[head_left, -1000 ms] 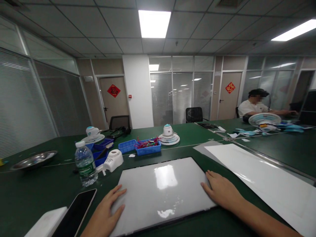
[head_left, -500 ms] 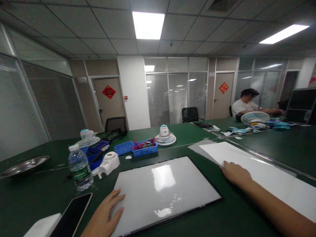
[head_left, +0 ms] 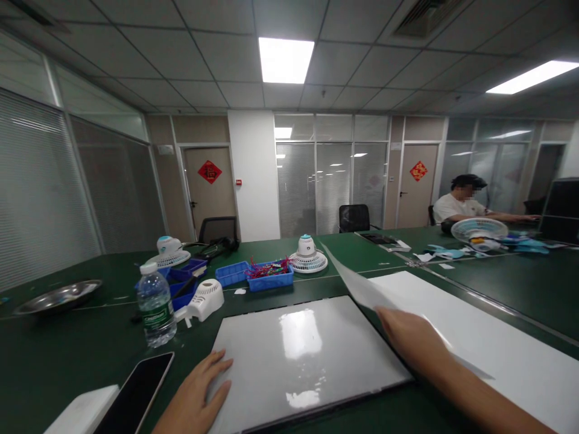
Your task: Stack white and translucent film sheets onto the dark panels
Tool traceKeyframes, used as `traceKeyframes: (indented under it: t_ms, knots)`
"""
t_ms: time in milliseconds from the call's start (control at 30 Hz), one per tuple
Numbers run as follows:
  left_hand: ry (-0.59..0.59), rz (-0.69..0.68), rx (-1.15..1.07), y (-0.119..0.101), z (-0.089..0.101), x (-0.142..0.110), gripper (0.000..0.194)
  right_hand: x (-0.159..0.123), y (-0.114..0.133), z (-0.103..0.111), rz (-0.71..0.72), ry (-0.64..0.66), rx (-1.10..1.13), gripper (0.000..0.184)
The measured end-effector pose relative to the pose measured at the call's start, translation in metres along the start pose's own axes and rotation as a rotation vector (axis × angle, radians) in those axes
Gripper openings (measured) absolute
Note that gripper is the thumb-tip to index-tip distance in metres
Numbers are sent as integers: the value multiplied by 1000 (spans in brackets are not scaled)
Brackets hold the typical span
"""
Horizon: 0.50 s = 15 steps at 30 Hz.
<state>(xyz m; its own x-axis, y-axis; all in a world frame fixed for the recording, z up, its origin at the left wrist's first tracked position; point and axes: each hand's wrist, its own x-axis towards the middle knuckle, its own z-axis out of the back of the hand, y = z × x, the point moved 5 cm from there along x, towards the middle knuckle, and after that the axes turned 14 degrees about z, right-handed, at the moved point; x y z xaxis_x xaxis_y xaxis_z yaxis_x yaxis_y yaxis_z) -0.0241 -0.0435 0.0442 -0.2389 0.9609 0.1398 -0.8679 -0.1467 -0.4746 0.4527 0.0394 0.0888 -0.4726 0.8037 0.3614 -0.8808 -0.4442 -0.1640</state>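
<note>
A glossy whitish panel with a thin black border (head_left: 262, 367) lies flat on the green table before me. My left hand (head_left: 199, 392) rests with spread fingers on its left edge. Over the panel's right side, my right hand (head_left: 409, 334) pinches the edge of a thin, pale flexible sheet (head_left: 350, 282). That sheet is tilted up, with its far corner raised and part of it behind my hand and forearm. Underneath, to the right, larger white sheets (head_left: 511, 355) lie flat on the table.
Left of the panel are a water bottle (head_left: 156, 307), a phone (head_left: 136, 392), a white box (head_left: 84, 410) and a white plastic housing (head_left: 208, 299). Farther back stand a blue tray of wires (head_left: 271, 282) and a fan part (head_left: 308, 256). A person (head_left: 461, 202) sits at far right.
My right hand has moved left towards the panel, lifting the thin sheet off the white sheets. My left hand stays on the panel's left edge. The view has shifted slightly.
</note>
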Motion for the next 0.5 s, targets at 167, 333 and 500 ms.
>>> traceKeyframes:
  t_ms: [167, 333, 500]
  knots:
    - [-5, 16, -78, 4, -1, -1, 50, -14, 103, 1, 584, -126, 108, 40]
    - [-36, 84, -278, 6, 5, 0, 51, -18, 131, 11, 685, -34, 201, 25]
    - [-24, 159, -376, 9, 12, 3, 57, -15, 123, 17, 664, 14, 273, 28]
